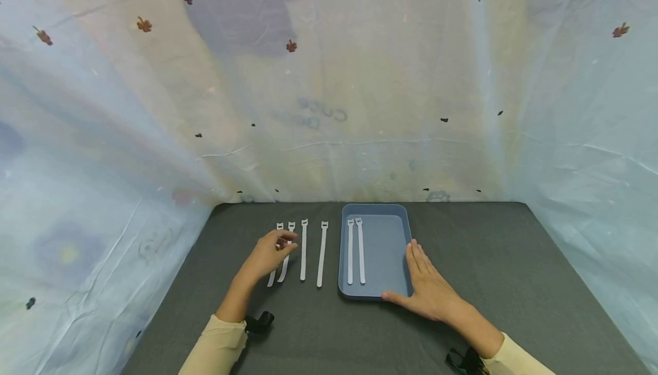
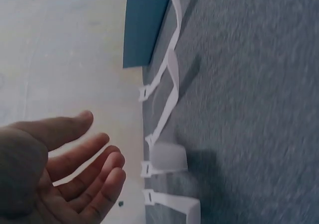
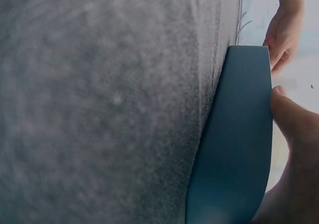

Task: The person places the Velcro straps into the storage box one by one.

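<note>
My left hand (image 1: 268,255) hovers over the leftmost white cable straps (image 1: 284,267), its fingers loosely bent and nothing between them. Each strap has a slotted head at the far end; the left hand partly covers two of them in the head view. In the left wrist view the hand (image 2: 75,169) is beside several strap heads (image 2: 149,196). To the right lies a blue-grey tray (image 1: 390,255) with two straps (image 1: 361,255) side by side in its left half. My right hand (image 1: 430,290) rests against the tray's right side, fingers straight, thumb at the near rim.
Two more straps, one (image 1: 304,252) and another (image 1: 322,255), lie between the left hand and the tray. Everything rests on a dark grey cloth-covered table (image 1: 483,249). A pale printed curtain (image 1: 360,78) hangs behind and at both sides. Black bands (image 1: 259,322) circle the wrists.
</note>
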`<state>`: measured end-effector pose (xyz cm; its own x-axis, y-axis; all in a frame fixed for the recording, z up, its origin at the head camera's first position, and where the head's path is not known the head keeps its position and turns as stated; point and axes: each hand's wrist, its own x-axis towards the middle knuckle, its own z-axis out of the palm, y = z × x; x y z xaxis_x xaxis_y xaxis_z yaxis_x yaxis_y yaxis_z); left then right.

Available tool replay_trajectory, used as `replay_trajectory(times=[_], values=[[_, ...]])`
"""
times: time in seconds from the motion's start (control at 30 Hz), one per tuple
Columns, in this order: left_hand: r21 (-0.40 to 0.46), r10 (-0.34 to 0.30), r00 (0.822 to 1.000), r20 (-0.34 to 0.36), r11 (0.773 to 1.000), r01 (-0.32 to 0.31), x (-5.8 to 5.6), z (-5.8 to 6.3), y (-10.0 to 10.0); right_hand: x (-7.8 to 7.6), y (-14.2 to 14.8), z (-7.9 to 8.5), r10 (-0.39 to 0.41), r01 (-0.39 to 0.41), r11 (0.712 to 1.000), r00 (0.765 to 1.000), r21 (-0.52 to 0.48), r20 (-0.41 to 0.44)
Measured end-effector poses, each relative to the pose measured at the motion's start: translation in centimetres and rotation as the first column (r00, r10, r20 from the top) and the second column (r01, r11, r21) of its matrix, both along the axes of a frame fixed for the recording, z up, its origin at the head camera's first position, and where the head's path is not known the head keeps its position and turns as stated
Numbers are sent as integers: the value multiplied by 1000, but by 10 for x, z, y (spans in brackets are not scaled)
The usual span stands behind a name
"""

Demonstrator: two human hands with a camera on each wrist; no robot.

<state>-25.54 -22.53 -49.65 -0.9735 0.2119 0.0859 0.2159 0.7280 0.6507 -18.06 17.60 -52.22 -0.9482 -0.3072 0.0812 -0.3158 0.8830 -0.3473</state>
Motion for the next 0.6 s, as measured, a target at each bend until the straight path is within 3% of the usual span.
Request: replay_trajectory(times=[0.4,0.6], values=[[0,168,984,66,986,-168,-22,-12,-33,-1,0,-1,-6,6,1000,1000,7,-11],[-27,194,975,104,981,-192,-27,-18,-43,-1,0,0,-1,1,1000,1000,17,-12]])
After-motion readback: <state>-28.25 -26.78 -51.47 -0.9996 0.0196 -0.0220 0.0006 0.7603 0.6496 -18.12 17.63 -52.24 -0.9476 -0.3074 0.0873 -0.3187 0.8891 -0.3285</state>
